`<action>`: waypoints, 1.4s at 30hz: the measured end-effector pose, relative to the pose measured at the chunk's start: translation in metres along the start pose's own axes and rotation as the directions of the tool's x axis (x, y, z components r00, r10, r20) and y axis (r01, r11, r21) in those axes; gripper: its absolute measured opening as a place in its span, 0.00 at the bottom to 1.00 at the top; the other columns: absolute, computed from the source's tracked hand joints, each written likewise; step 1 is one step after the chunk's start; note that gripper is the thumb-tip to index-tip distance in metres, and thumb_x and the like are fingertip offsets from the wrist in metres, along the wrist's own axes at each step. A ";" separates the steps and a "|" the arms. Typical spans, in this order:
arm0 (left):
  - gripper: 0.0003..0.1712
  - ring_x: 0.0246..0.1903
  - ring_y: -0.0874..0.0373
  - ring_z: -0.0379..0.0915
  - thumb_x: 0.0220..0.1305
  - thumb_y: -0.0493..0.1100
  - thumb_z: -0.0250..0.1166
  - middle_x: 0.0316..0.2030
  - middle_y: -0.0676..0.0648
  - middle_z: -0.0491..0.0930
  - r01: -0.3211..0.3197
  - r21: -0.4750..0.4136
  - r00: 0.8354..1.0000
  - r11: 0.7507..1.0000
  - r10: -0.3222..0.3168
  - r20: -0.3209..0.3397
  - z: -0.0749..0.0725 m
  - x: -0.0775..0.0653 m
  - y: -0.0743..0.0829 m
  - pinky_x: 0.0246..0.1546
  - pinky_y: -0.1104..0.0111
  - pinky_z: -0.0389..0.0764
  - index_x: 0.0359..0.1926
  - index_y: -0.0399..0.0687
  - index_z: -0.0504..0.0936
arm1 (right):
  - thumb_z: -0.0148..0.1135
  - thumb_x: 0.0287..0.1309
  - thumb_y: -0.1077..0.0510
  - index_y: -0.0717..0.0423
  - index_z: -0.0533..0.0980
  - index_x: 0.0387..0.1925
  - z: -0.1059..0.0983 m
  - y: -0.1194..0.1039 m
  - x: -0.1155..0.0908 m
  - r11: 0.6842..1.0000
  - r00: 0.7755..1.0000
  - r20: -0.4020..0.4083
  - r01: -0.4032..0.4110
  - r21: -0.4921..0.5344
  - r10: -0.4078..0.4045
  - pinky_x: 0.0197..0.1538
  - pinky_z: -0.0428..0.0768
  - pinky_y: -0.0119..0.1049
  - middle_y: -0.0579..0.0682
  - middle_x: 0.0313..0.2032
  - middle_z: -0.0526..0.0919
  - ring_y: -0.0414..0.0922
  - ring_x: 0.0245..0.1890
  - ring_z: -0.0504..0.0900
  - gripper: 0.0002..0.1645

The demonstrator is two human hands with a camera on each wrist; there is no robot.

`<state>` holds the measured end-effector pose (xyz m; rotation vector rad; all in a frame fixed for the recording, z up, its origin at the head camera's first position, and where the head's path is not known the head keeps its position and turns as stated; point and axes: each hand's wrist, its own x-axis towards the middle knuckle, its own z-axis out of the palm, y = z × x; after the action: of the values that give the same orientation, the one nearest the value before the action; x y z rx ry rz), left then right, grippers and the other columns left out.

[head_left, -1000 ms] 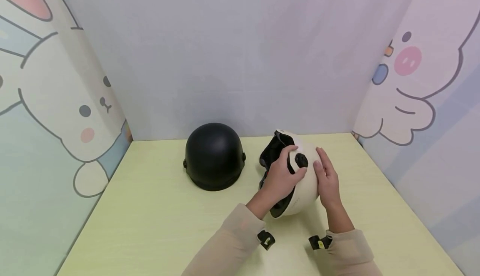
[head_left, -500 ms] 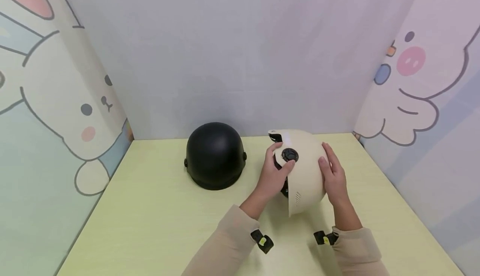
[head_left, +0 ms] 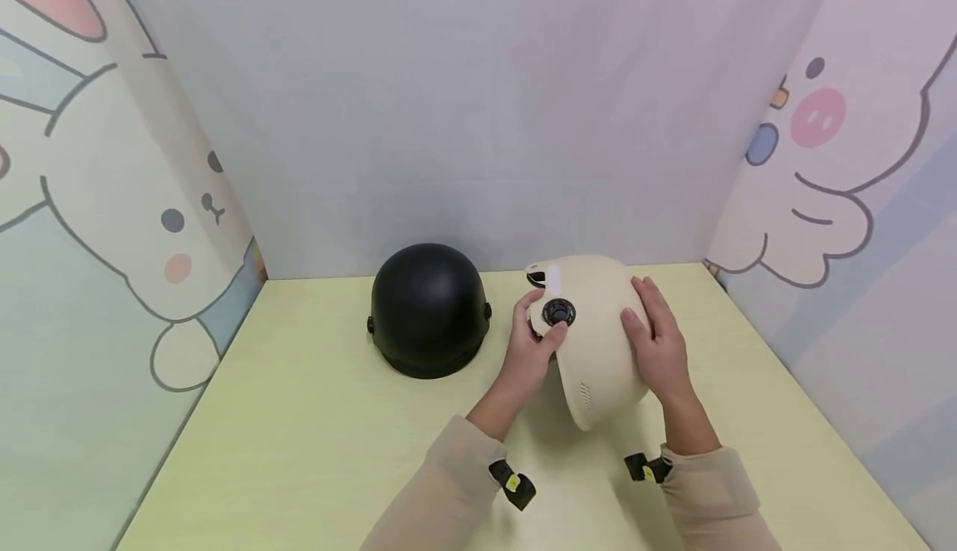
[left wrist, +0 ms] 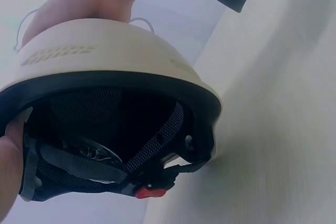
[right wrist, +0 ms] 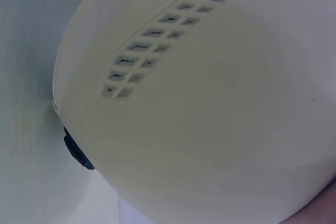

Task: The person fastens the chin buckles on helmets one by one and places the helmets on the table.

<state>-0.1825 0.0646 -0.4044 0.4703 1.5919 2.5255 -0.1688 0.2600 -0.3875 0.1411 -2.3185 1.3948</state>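
A cream-white helmet (head_left: 598,343) is held between both hands at the right of the table, tilted with its opening toward the left and down. My left hand (head_left: 526,351) grips its left edge, the thumb at the round black knob (head_left: 558,312). My right hand (head_left: 661,350) lies flat along the right side of the dome, fingers fairly straight. In the left wrist view, the dark lining (left wrist: 89,106), the chin strap (left wrist: 79,163) and a red buckle (left wrist: 150,191) show inside. The right wrist view is filled by the shell with its vent slots (right wrist: 157,40).
A black helmet (head_left: 429,310) stands dome up on the pale yellow table (head_left: 299,435), left of the white one. A grey curtain (head_left: 478,119) hangs behind the table's far edge. Cartoon-printed panels (head_left: 134,202) flank both sides. Black straps (head_left: 513,484) sit on the cuffs.
The white helmet has turned so its opening faces further down and its lining is hidden from the head view. My left hand has shifted left with its edge. The black helmet stays put.
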 end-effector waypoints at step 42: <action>0.51 0.70 0.40 0.46 0.62 0.74 0.53 0.71 0.35 0.51 0.024 0.988 1.000 0.151 0.013 -0.026 0.004 0.002 0.041 0.66 0.47 0.48 0.77 0.56 0.49 | 0.33 0.76 0.44 0.52 0.44 0.77 0.013 0.042 0.008 0.960 0.963 0.221 -0.199 0.196 0.154 0.63 0.47 0.69 0.60 0.74 0.45 0.64 0.71 0.45 0.36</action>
<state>-0.1801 0.0508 -0.3658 0.4676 3.0842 0.9555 -0.1924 0.2705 -0.4240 0.1498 -2.3840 1.8007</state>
